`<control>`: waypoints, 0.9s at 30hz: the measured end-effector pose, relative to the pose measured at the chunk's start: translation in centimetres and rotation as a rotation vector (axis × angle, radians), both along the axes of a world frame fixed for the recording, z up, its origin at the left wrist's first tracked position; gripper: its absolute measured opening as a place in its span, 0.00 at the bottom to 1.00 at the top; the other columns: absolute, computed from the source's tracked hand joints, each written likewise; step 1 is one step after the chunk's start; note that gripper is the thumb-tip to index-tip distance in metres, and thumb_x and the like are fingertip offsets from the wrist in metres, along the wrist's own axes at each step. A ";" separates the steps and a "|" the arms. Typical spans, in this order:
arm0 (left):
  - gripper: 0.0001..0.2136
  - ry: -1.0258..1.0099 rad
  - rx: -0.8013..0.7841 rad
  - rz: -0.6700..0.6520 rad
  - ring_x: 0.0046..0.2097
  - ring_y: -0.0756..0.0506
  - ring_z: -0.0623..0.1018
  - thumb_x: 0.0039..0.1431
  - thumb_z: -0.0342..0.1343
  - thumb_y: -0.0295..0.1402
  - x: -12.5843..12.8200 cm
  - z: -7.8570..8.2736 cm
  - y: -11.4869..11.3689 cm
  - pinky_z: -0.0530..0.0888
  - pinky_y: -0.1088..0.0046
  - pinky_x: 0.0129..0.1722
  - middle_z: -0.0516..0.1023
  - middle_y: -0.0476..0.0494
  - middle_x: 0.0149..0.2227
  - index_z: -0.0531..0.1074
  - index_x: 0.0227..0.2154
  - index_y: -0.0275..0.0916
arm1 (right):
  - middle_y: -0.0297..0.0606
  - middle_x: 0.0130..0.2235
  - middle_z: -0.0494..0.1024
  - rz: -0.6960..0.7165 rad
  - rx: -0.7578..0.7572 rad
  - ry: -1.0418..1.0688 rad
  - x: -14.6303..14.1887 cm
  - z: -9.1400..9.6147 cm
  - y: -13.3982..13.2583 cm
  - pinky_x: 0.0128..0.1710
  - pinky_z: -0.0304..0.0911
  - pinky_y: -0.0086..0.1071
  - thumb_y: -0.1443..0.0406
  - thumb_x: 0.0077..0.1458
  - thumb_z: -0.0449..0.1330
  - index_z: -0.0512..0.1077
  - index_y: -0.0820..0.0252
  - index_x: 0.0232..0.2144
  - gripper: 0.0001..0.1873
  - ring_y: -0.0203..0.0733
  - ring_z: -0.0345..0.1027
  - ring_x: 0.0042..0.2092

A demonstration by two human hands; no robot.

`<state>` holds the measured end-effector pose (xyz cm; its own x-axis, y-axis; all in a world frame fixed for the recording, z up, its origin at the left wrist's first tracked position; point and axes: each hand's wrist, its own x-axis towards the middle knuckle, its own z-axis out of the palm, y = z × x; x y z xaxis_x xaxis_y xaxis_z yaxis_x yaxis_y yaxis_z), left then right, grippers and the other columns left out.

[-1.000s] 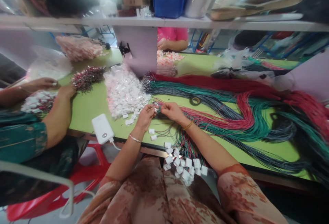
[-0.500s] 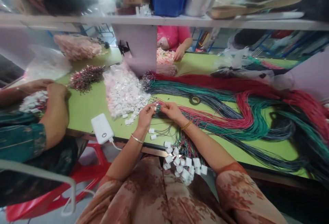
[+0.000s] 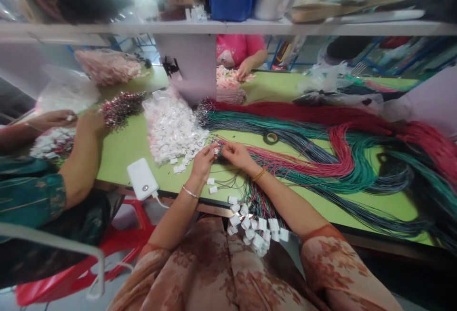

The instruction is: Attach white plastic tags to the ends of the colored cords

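My left hand (image 3: 203, 162) is closed in a pinch on a small white connector housing (image 3: 216, 151) above the green table. Facing it, the fingers of my right hand (image 3: 238, 155) are pinched together beside the housing, seemingly on a thin wire, too fine to make out clearly. Red wires (image 3: 303, 159) and green wires (image 3: 353, 182) run from near my hands to the right. Several white connectors with wires (image 3: 262, 235) hang over the table's front edge below my right forearm. Two more wired connectors (image 3: 213, 189) lie just below my left hand.
A clear bag of white housings (image 3: 173, 125) lies left of my hands, with a white power bank (image 3: 143, 178) in front. A tape roll (image 3: 270, 138) rests among wire bundles. One co-worker's arm (image 3: 84, 154) is at left; another person (image 3: 241, 54) sits opposite. A shelf (image 3: 228, 27) crosses above.
My hands stay almost in place, the right one shifting slightly toward the housing. The left co-worker's nearer hand has moved right, to the pile of metal-tipped wires.
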<state>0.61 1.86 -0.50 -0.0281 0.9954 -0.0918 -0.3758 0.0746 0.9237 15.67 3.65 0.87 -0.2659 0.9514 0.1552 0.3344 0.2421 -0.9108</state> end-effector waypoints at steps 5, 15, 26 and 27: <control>0.14 0.105 0.094 0.031 0.33 0.50 0.73 0.45 0.66 0.37 0.1 0.1 -0.1 0.69 0.74 0.34 0.80 0.44 0.38 0.79 0.37 0.38 | 0.26 0.18 0.58 0.025 -0.211 0.174 -0.1 0.2 0.3 0.22 0.45 0.26 0.56 0.44 0.57 0.61 0.59 0.19 0.14 0.29 0.47 0.21; 0.15 -0.076 0.003 -0.065 0.33 0.53 0.72 0.45 0.66 0.34 -0.5 0.4 0.0 0.70 0.75 0.36 0.79 0.43 0.40 0.78 0.38 0.38 | 0.28 0.21 0.64 -0.027 -0.076 0.070 0.7 0.4 0.2 0.25 0.51 0.27 0.60 0.44 0.56 0.66 0.61 0.21 0.09 0.31 0.53 0.24; 0.16 -0.105 -0.066 -0.087 0.27 0.55 0.70 0.43 0.66 0.30 -0.2 -0.1 -0.1 0.68 0.76 0.31 0.77 0.47 0.28 0.79 0.38 0.35 | 0.35 0.24 0.69 0.035 0.282 -0.327 0.3 0.7 -1.0 0.29 0.49 0.28 0.65 0.50 0.54 0.66 0.60 0.24 0.06 0.35 0.56 0.26; 0.16 -0.097 -0.077 -0.086 0.27 0.55 0.69 0.42 0.66 0.30 -0.2 -0.1 -0.1 0.68 0.76 0.31 0.77 0.48 0.27 0.79 0.38 0.35 | 0.35 0.24 0.70 0.046 0.286 -0.335 0.3 0.5 -0.9 0.29 0.49 0.28 0.65 0.51 0.53 0.66 0.60 0.24 0.06 0.35 0.56 0.26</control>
<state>0.42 1.78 -0.65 0.0698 0.9836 -0.1662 -0.4521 0.1797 0.8737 15.99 2.72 1.39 -0.3872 0.8688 0.3085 0.5830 0.4900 -0.6481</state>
